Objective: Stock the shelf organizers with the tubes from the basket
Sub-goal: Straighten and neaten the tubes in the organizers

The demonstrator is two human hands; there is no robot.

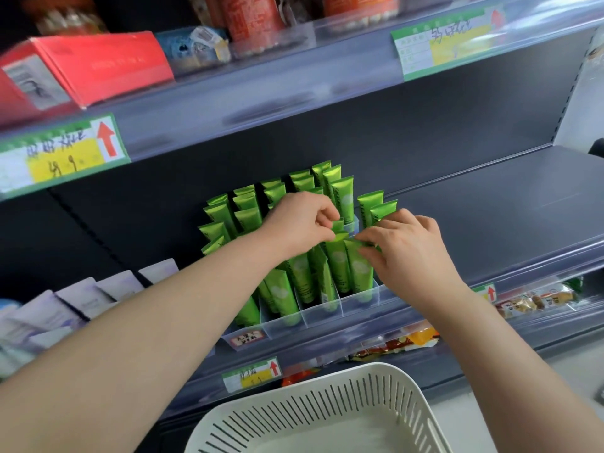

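Observation:
Several green tubes stand upright in rows inside clear plastic shelf organizers on the middle shelf. My left hand pinches the flat top of a tube in a front row. Beside it, my right hand pinches the top of the neighbouring tube. The fingertips of both hands almost meet above the front right lanes. A white slotted basket sits below at the bottom of the view; the part of its inside that shows holds no tubes.
The dark shelf stretches bare to the right of the organizers. Pale sachets stand at the left on the same shelf. Red boxes and jars fill the shelf above; snack packets lie on the shelf below.

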